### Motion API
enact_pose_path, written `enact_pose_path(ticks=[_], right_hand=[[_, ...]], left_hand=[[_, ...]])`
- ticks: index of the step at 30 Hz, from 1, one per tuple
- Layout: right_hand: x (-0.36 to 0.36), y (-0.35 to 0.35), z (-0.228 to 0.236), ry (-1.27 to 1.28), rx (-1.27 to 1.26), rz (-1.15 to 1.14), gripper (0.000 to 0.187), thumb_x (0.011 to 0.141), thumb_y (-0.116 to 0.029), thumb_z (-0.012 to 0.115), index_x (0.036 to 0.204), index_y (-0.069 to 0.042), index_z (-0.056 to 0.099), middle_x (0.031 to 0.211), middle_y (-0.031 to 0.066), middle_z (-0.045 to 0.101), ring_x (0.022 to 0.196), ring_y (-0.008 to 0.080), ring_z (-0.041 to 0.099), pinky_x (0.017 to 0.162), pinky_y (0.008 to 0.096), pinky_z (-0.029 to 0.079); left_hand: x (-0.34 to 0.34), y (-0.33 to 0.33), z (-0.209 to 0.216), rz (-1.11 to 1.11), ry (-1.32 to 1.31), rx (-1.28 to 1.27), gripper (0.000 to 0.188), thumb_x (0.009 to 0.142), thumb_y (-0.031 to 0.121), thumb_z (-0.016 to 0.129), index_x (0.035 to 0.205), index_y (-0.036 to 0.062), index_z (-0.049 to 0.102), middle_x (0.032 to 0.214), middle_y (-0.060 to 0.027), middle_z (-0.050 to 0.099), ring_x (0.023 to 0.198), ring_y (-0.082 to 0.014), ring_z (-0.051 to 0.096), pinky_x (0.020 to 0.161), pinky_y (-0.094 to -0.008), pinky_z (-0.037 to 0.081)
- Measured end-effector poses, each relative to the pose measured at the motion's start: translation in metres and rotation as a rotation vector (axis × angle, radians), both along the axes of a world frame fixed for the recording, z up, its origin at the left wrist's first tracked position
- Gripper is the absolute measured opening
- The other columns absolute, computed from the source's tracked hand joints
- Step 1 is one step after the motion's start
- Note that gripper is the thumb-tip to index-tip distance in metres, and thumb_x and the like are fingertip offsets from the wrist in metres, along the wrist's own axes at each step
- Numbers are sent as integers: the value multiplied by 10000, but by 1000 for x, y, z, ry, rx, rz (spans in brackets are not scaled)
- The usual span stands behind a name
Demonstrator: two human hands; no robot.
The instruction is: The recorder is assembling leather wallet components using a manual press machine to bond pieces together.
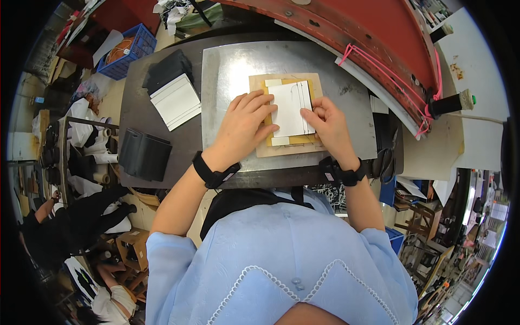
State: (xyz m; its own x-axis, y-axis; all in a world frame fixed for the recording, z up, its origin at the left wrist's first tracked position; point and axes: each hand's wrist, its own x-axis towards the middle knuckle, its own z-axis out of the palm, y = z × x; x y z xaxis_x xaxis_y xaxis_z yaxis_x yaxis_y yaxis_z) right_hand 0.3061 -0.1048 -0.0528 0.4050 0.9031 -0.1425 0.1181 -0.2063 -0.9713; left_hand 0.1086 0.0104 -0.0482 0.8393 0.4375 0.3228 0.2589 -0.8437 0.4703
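Observation:
A white rectangular panel with dark lines along its right side (290, 111) lies on a yellow board (295, 141) with pale blocks at its corners. Under that board is a larger tan board (259, 81), flat on a metal plate (222, 65). My left hand (246, 119) rests with fingers spread against the panel's left edge, palm down. At the right edge, my right hand (330, 123) pinches the panel between thumb and curled fingers. The fingertips under that edge are partly hidden.
Left of the plate lie a stack of white lined panels (176, 103), dark pieces (167, 70) and a black stack (145, 154). A red machine frame (357, 24) with pink cord (387, 81) overhangs the far right. Scissors (387, 162) hang by the right edge. Two people are at left.

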Motion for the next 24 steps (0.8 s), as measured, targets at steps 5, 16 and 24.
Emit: enact_pose_path(ticks=[5,16,24], right_hand=[[0,1,-3,-15,24,4,196,922,-147,647,962,22,556,663,7,597,610,38,473,553,217,374],[2,1,-4,-2,18,3,209,920,-146,653,992,29,565,675,6,603,602,40,495,534,220,386],[4,2,0,-135,47,-45,375,911,-163,661,1215,41,580,715,34,626,599,68,547,528,233,423]], left_hand=[[2,2,-2,-76,4,-29,355,814,156,727,1119,22,605,1324,-126,552,1263,-327,482,1032,-414,406],[2,3,0,-128,19,17,359,826,202,727,1123,38,607,1282,-137,561,1198,-318,536,1014,-406,425],[1,4,9,-131,36,54,343,815,206,733,1091,41,615,1252,-132,584,1220,-298,544,989,-394,452]])
